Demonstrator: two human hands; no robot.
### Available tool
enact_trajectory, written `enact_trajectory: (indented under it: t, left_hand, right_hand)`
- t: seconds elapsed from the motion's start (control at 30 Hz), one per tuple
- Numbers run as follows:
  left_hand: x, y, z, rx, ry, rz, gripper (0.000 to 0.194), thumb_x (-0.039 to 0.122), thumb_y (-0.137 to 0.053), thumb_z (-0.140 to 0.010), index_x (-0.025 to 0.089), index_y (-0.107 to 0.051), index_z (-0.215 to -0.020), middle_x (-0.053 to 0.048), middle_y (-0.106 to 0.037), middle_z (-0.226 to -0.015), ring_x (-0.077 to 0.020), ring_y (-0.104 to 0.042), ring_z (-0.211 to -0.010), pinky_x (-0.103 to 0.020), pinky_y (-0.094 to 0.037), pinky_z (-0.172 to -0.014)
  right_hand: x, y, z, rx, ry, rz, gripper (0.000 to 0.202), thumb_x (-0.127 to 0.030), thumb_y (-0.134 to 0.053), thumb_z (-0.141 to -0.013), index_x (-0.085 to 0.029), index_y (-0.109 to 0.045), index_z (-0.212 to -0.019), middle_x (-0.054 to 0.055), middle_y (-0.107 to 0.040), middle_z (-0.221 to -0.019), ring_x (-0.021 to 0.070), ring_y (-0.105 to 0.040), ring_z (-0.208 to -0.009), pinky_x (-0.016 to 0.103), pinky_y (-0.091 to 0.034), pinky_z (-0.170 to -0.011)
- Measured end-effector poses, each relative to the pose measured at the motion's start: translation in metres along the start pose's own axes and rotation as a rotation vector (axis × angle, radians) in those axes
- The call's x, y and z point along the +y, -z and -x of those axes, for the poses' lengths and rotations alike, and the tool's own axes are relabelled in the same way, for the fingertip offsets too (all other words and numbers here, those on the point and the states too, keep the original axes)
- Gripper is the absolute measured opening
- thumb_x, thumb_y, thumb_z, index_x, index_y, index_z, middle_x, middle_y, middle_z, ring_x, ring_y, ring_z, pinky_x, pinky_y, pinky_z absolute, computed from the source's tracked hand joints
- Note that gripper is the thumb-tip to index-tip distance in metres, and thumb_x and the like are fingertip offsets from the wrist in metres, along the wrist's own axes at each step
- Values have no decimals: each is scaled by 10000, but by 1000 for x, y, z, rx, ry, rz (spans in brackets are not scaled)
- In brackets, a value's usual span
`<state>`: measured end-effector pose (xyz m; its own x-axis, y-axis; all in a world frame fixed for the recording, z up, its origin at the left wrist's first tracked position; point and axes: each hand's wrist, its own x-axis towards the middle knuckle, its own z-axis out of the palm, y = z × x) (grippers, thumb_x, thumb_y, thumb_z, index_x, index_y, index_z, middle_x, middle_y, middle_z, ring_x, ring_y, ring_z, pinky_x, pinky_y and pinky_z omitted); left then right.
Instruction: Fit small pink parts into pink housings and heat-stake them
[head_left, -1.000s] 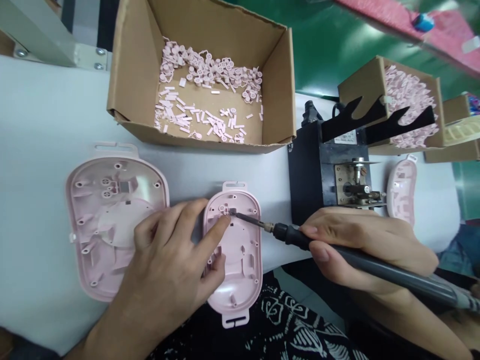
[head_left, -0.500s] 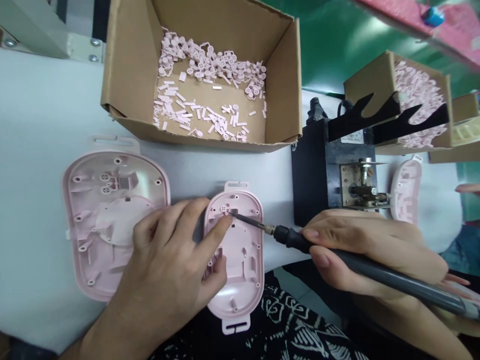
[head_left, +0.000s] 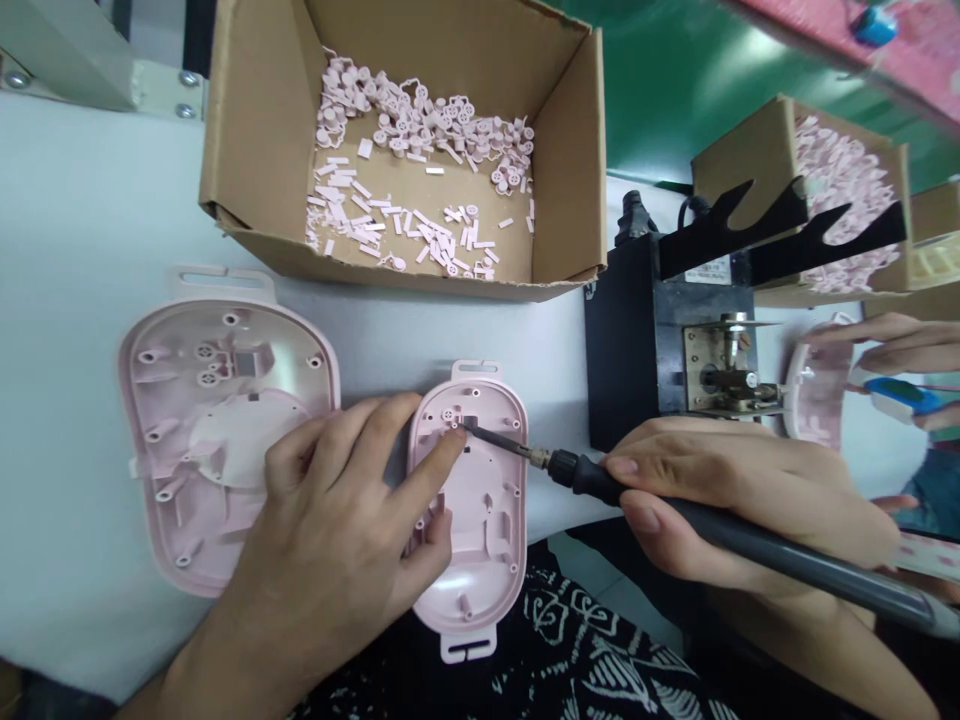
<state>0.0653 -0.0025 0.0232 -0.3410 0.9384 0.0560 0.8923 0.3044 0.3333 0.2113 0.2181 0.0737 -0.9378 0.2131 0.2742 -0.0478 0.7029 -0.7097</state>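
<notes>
A small pale pink plastic shell (head_left: pixel 469 520) lies with its hollow side up. My left hand (head_left: pixel 352 510) grips its left edge, with the index fingertip pressed inside near a small round button piece (head_left: pixel 448 415). In my right hand (head_left: pixel 720 490) is a soldering iron (head_left: pixel 592 478), held like a pen. Its dark tip reaches into the shell beside my left index fingertip, by a small square opening. Whether the tip touches the plastic I cannot tell. Left of my left hand lies a larger pink shell (head_left: pixel 165 430), partly covered by that hand.
A cardboard box (head_left: pixel 405 285) with small pink buttons and strips stands behind the shells. To the right is a black iron stand (head_left: pixel 622 340) with forked holders. Beyond it are another box (head_left: pixel 742 150) of pink parts and another person's hand (head_left: pixel 900 340) at a pink shell (head_left: pixel 817 390).
Another person's hands have come in at the right, with a blue and white object over the far pink shell. My hands and the soldering iron stay nearly still; the view shifts slightly.
</notes>
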Motion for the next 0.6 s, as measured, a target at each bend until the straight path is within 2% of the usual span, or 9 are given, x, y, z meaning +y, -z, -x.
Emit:
enact_trajectory:
  t: [0.1, 0.2, 0.37, 0.6]
  left_hand:
    - [-1, 1, 1, 0, -13, 5, 396, 303, -625, -888, 293, -649, -1283, -126, -572, -1391, -363, -536, -1250, -557, -382, -983]
    - [-1, 1, 0, 36, -30, 6, 389, 310, -620, -892, 274, -650, -1279, -126, -587, -1363, -354, -547, -1235, -544, -391, -975]
    - [0, 2, -1, 4, -9, 10, 375, 296, -600, -905, 261, -652, -1275, -131, -587, -1369, -355, -543, -1243, -560, -387, -992]
    - [-1, 1, -1, 31, -24, 1, 379, 293, -617, -883, 260, -658, -1259, -120, -597, -1349, -356, -551, -1224, -555, -392, -986]
  right_hand:
    - [1, 0, -1, -23, 65, 34, 197, -24, -699, -798, -186, -698, -910, 9, -689, -668, 159, -684, -562, 239, -626, -489]
    - [2, 1, -1, -25, 75, 45, 209, -13, -695, -798, -190, -690, -909, 6, -682, -664, 157, -682, -557, 234, -627, -491]
    - [2, 1, -1, -40, 73, 44, 153, -30, -684, -809, -172, -675, -865, 21, -693, -670, 158, -682, -549, 236, -636, -502]
    - [5, -4, -3, 21, 122, 18, 170, -16, -687, -790, -174, -681, -852, 2, -669, -630, 156, -662, -503, 230, -613, -449]
